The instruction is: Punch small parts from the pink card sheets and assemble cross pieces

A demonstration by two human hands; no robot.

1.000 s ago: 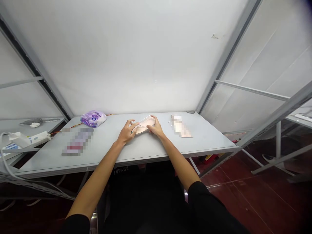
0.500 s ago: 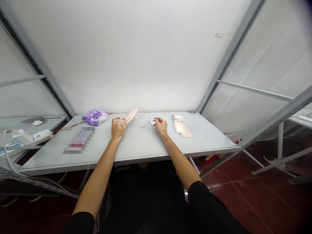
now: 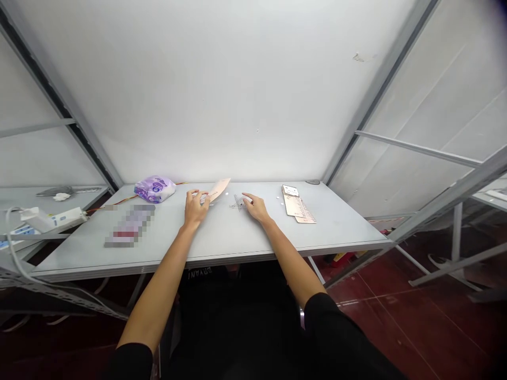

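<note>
**Handwork at a pale grey table (image 3: pixel 245 237)**

Pinching a peach card strip (image 3: pixel 216 190) near its lower end with the left hand (image 3: pixel 195 207), fingers curling, strip tilting up off the tabletop. Keeping the right hand (image 3: pixel 255 207) low and spread, fingertips just beside a small grey cutout piece (image 3: pixel 239 201). Lying farther right, a stack of peach cards (image 3: pixel 298 205); farther left, a purple packet (image 3: pixel 154 189).

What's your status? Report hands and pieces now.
Left hand pinching pale pink curved card. Right hand beside small grey lattice piece. Purple plastic packet off left, apart.
</note>
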